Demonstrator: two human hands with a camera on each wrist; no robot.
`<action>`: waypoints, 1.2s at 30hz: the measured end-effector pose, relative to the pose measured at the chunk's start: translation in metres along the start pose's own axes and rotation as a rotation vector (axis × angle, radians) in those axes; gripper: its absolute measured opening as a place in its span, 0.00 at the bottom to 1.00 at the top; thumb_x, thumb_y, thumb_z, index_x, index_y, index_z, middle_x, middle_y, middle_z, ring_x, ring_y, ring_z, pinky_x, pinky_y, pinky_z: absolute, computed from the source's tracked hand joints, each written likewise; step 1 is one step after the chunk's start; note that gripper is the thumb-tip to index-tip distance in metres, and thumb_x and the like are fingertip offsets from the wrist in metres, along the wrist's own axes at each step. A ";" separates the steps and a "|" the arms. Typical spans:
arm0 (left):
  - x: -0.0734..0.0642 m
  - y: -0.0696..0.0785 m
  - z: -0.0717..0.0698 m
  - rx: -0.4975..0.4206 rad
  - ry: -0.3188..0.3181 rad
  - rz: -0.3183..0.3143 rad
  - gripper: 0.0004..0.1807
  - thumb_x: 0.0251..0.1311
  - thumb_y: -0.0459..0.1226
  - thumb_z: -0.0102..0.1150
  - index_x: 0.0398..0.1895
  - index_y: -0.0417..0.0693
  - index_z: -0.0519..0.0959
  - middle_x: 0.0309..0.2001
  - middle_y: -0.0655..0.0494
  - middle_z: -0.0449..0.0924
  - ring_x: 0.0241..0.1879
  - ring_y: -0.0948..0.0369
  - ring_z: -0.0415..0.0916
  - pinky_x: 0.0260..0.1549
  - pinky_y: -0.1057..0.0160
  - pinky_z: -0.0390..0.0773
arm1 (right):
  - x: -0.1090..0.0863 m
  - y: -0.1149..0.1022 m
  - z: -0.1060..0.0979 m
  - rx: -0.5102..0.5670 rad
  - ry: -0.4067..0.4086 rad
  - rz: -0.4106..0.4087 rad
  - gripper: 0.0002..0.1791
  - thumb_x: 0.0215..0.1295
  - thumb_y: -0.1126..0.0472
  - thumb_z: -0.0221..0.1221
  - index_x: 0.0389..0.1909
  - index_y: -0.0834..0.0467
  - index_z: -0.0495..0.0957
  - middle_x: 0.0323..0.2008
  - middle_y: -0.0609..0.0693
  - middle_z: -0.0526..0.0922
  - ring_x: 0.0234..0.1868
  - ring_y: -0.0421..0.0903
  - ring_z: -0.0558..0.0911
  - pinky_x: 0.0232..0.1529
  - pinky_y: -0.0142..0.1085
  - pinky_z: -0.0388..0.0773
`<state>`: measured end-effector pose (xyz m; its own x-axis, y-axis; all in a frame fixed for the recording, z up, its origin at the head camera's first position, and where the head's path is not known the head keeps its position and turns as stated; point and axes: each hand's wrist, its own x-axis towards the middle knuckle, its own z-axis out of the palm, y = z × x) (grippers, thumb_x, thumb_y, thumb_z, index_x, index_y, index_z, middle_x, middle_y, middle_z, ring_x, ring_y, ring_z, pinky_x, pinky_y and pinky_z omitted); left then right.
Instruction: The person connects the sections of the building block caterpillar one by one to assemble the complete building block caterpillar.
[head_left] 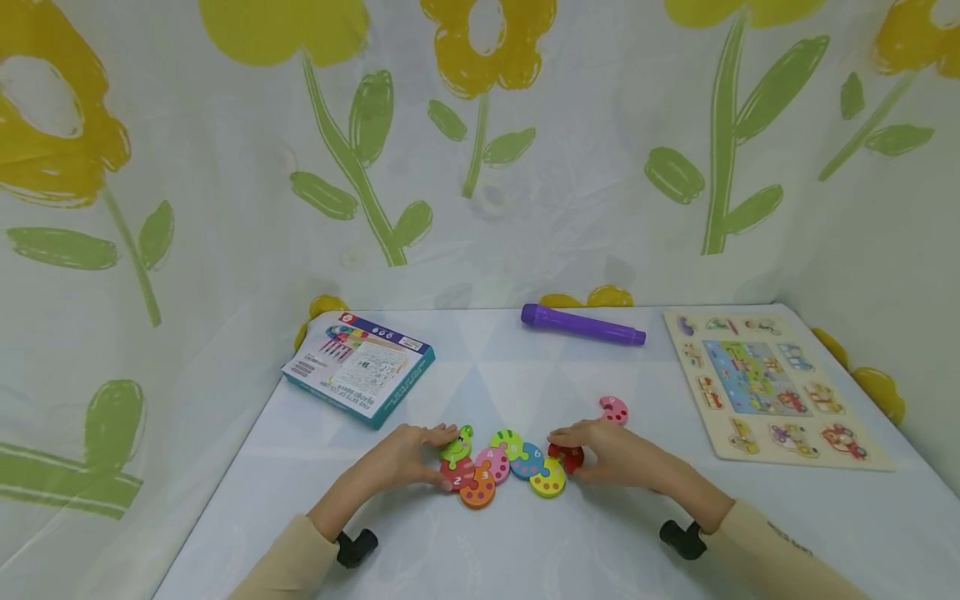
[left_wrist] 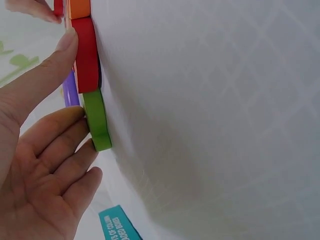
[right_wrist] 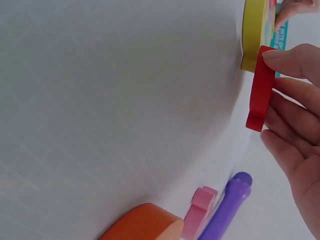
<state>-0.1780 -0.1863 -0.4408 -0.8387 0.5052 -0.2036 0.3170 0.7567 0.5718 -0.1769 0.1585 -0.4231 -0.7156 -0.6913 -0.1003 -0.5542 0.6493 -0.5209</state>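
Note:
A row of joined wooden caterpillar puzzle pieces (head_left: 496, 463) lies on the table, numbered and brightly coloured, with a smiling green head (head_left: 457, 447) at its left end. My left hand (head_left: 410, 457) touches that end, its thumb on the red number 2 piece (left_wrist: 87, 56) and its fingers against the green head. At the row's right end, beside the yellow piece (head_left: 549, 479), my right hand (head_left: 621, 454) pinches a dark red puzzle piece (right_wrist: 261, 90) between thumb and fingers. In the right wrist view, that piece is tilted close to the yellow one.
A pink puzzle piece (head_left: 617, 410) lies behind my right hand, and an orange piece (right_wrist: 145, 223) shows near the right wrist. Further back are a boxed set (head_left: 360, 367), a purple tube (head_left: 583, 324) and a wooden picture puzzle board (head_left: 693, 392).

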 end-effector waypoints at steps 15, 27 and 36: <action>0.000 0.000 0.001 0.014 0.007 0.018 0.41 0.44 0.45 0.76 0.65 0.50 0.72 0.66 0.55 0.69 0.68 0.51 0.62 0.64 0.46 0.64 | 0.011 -0.001 0.001 -0.063 -0.064 -0.065 0.25 0.54 0.68 0.69 0.55 0.62 0.79 0.53 0.53 0.82 0.53 0.51 0.80 0.49 0.36 0.81; 0.000 0.001 0.001 0.000 0.014 0.022 0.40 0.44 0.45 0.76 0.65 0.49 0.73 0.66 0.55 0.69 0.68 0.51 0.61 0.64 0.46 0.64 | 0.013 0.009 0.009 -0.058 -0.049 -0.056 0.27 0.54 0.67 0.69 0.58 0.61 0.78 0.55 0.51 0.81 0.56 0.49 0.79 0.50 0.35 0.79; -0.002 0.001 0.000 0.008 0.014 0.017 0.41 0.44 0.46 0.76 0.65 0.49 0.72 0.67 0.53 0.68 0.68 0.50 0.61 0.64 0.46 0.63 | 0.001 0.008 0.006 -0.054 -0.002 -0.041 0.32 0.56 0.63 0.69 0.62 0.61 0.74 0.60 0.52 0.77 0.60 0.51 0.76 0.54 0.41 0.77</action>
<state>-0.1761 -0.1859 -0.4399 -0.8394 0.5118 -0.1829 0.3345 0.7517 0.5683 -0.1796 0.1613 -0.4325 -0.6910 -0.7182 -0.0812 -0.6052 0.6364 -0.4783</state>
